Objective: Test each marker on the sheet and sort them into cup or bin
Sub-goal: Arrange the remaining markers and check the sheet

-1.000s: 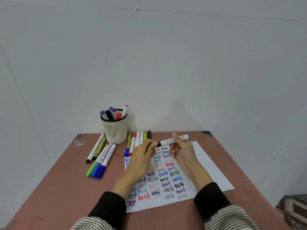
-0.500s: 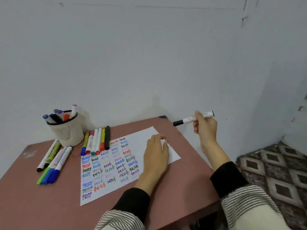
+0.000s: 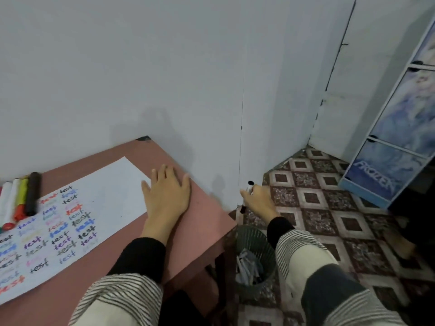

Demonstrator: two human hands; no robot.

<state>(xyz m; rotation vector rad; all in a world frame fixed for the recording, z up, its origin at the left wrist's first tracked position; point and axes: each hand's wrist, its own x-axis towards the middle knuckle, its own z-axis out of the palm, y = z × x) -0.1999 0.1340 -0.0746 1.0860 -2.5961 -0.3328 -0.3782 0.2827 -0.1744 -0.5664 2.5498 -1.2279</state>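
The white marker with black ends (image 3: 246,198) is standing nearly upright, pinched in the right hand (image 3: 258,200) beyond the pink table's (image 3: 207,222) edge, above the dark green mesh bin (image 3: 255,241). The left hand (image 3: 167,193) is lying flat, fingers straight, overlapping the white sheet of paper (image 3: 113,196).

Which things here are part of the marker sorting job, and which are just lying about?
Part of the job:
marker held in the right hand
bin on the floor beside the table
test sheet
row of markers by the sheet
left hand, flat on the table

Lying about:
printed cabinet
tiled floor
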